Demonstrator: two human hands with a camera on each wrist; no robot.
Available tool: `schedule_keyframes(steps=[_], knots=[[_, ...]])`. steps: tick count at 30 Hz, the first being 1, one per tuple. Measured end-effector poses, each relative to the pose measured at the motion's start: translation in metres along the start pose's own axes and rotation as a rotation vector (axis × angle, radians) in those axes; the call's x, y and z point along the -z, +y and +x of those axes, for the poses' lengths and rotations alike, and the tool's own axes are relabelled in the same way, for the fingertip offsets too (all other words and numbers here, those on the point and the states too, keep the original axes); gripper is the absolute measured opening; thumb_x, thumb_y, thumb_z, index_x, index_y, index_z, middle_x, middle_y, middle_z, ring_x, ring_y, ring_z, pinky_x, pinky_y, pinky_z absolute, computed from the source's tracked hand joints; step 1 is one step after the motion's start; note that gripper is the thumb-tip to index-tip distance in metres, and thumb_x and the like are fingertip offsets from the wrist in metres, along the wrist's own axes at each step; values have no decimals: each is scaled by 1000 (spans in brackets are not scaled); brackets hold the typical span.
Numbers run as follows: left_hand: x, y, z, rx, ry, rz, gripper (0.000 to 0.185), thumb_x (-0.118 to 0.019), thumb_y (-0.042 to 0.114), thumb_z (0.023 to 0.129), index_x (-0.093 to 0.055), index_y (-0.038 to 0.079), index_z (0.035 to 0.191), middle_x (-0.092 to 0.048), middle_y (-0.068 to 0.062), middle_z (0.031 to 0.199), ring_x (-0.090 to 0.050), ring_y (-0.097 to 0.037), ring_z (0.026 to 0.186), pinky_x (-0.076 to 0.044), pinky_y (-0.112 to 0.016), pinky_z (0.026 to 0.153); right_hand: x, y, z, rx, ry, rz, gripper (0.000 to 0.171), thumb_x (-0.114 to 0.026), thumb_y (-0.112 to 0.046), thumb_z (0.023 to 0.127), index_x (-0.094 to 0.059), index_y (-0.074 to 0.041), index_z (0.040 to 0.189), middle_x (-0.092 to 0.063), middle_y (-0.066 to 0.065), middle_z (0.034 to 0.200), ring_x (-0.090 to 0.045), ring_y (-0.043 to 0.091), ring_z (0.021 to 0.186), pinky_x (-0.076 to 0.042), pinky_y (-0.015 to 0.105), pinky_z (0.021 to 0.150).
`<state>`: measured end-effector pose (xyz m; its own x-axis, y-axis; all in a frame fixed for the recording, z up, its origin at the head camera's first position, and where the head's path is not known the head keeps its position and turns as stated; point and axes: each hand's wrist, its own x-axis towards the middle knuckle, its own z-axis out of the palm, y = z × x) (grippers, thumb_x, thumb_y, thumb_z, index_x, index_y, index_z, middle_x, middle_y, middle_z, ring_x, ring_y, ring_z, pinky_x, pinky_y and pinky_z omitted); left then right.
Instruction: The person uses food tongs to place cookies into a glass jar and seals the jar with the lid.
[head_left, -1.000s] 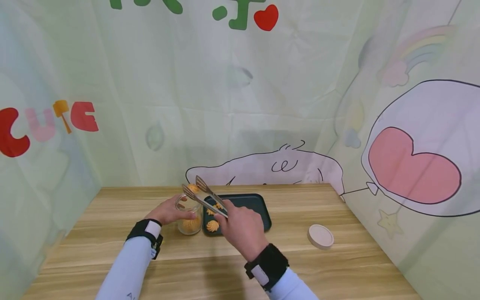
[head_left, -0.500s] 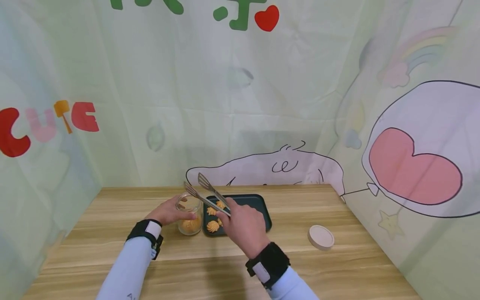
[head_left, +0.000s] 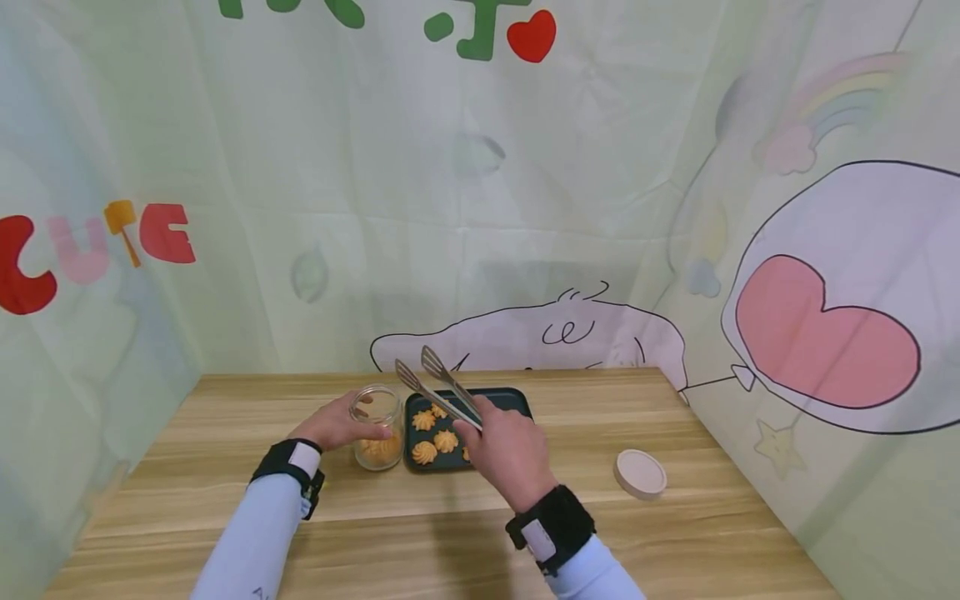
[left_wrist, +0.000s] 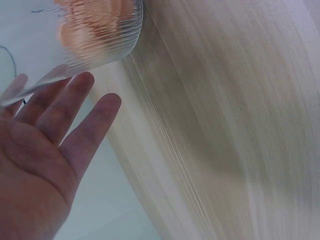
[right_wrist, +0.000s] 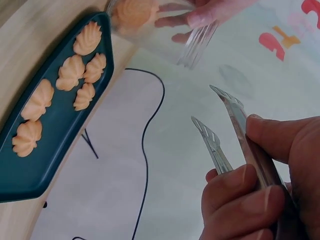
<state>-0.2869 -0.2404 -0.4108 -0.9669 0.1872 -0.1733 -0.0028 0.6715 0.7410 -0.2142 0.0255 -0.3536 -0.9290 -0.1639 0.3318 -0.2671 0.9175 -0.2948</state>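
In the head view, my left hand (head_left: 333, 421) holds a clear glass jar (head_left: 398, 417) upright near its mouth, thumb in front and fingers behind. Piped cookies (head_left: 378, 452) lie in the jar's lower part. My right hand (head_left: 510, 454) grips metal tongs (head_left: 440, 400), raised above the tray with their slotted tips apart and nothing between them. To the right of the jar is a dark green tray (head_left: 504, 402) bearing several swirl cookies (right_wrist: 70, 72), part of it hidden behind my right hand. The left wrist view shows fingers (left_wrist: 92, 130) against the jar wall.
A round pale lid (head_left: 641, 473) lies on the wooden table (head_left: 360, 533) at the right. Behind the table's far edge hangs a printed cloth backdrop (head_left: 390, 208), and cloth also borders both sides.
A cookie held by the tongs over the jar one second ago has left them and dropped into the jar. The right hand and tongs have moved right; the left hand stays at the jar.
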Motion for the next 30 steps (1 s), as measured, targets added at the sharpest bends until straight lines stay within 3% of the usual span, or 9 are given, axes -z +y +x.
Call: schedule_keyframes(steps=[10,19,30], knots=[[-1,-2,2,20,1,-14,92,-77,44,82,-31,-1,148,-47,-32,141,-48,-49,129,-44,-59,103,-3,15,-1,-61,-42,5,50,-63,-43,93,-63,-7,128,-50,-3,56,-44,13,47,-31,26,41],[-2,-1,2,17,2,-28,93,-77,43,82,-30,-1,149,-46,-31,142,-47,-49,129,-44,-59,102,-16,28,-12,-46,-33,-76,46,-67,-42,91,-68,-6,119,-60,3,59,-44,12,46,-30,26,39],[0,4,-4,1,3,-16,93,-77,42,82,-30,-2,149,-46,-31,142,-47,-49,129,-45,-58,101,-33,41,-25,-68,-87,-149,41,-69,-43,88,-71,-9,110,-61,4,60,-51,16,48,-35,32,41]])
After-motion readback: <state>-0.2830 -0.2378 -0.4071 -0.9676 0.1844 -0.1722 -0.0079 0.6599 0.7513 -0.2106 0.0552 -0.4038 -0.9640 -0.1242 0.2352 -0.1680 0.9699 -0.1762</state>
